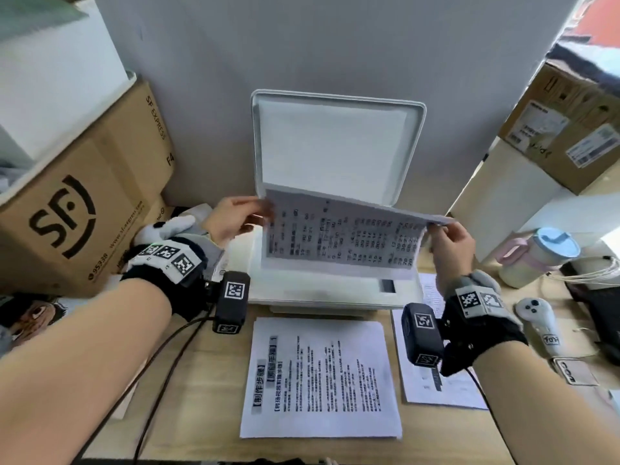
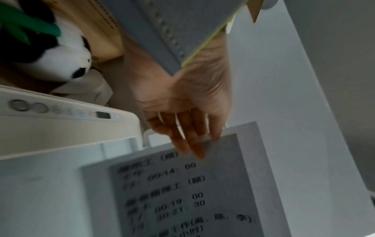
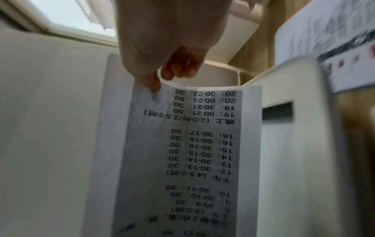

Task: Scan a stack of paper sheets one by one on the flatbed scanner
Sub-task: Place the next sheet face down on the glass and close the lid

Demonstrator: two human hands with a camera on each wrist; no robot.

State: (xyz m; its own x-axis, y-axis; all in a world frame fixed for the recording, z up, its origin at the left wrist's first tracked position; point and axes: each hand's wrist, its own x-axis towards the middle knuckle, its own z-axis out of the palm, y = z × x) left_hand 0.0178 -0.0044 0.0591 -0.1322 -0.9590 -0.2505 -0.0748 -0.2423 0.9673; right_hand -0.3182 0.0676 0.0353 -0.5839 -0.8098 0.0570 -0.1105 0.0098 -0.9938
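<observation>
Your left hand (image 1: pixel 235 218) and right hand (image 1: pixel 451 241) pinch the sheet (image 1: pixel 342 236) over the open scanner (image 1: pixel 335 290). Lower it flat; square its edges.

Both forearms are bare, and each wrist carries a black strap with a white band of square black-and-white coded markers across its back, edged with grey fabric. A small black box camera, itself tagged with the same kind of markers, juts from the inner side of each wrist just behind the left hand (image 1: pixel 235 218) and the right hand (image 1: pixel 451 245). Thin black cables trail back from both boxes beneath the forearms.
</observation>
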